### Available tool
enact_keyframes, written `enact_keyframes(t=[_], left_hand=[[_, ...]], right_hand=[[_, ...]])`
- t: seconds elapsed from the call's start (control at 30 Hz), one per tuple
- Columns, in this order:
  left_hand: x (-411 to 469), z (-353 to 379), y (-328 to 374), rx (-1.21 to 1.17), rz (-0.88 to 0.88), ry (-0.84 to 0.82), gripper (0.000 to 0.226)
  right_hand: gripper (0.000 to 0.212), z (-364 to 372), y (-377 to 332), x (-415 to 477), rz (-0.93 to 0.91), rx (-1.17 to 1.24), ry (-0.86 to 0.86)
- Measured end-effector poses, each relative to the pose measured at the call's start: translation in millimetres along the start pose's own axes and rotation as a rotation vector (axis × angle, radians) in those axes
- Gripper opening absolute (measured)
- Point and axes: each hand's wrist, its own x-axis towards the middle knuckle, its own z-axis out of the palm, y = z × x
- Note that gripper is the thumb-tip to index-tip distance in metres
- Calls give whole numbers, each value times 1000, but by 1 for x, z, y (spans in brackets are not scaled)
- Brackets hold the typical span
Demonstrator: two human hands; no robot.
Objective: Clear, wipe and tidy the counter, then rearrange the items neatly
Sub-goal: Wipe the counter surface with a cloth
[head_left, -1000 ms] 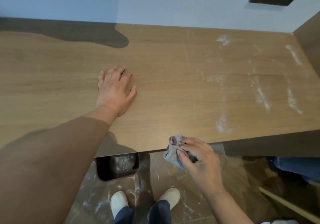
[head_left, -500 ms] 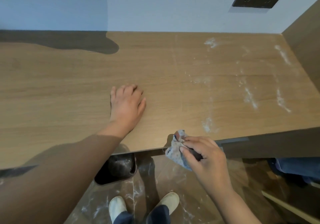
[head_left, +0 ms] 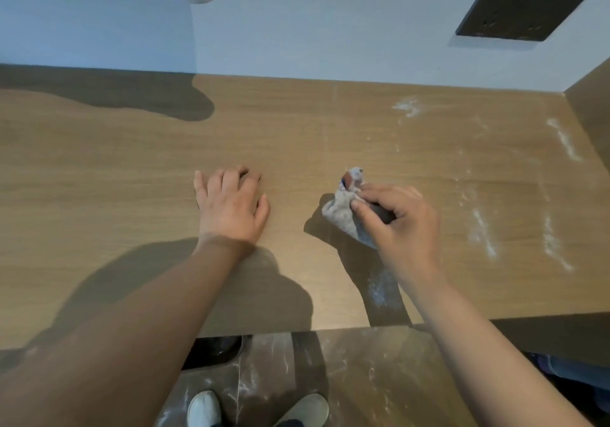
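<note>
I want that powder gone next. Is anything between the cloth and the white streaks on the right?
Nothing visible. The right hand grips the cloth left of the streaks; only bare counter lies between them.

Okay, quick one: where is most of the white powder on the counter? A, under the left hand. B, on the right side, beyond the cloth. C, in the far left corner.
B: the white powder streaks lie on the counter to the right of the cloth that the right hand grips; the left hand rests on bare wood.
</note>
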Motion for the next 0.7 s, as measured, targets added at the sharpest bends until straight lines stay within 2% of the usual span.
enact_keyframes(t=[0.17,0.4,0.7], left_hand=[[3,2,-2,-83,2,35,52],[3,0,-3,-74,9,-8,51],[5,2,-4,-75,-9,1,52]], right_hand=[[6,13,17,62,-45,22,13],[21,39,47,147,-24,29,-39],[27,69,53,227,-185,-90,-91]])
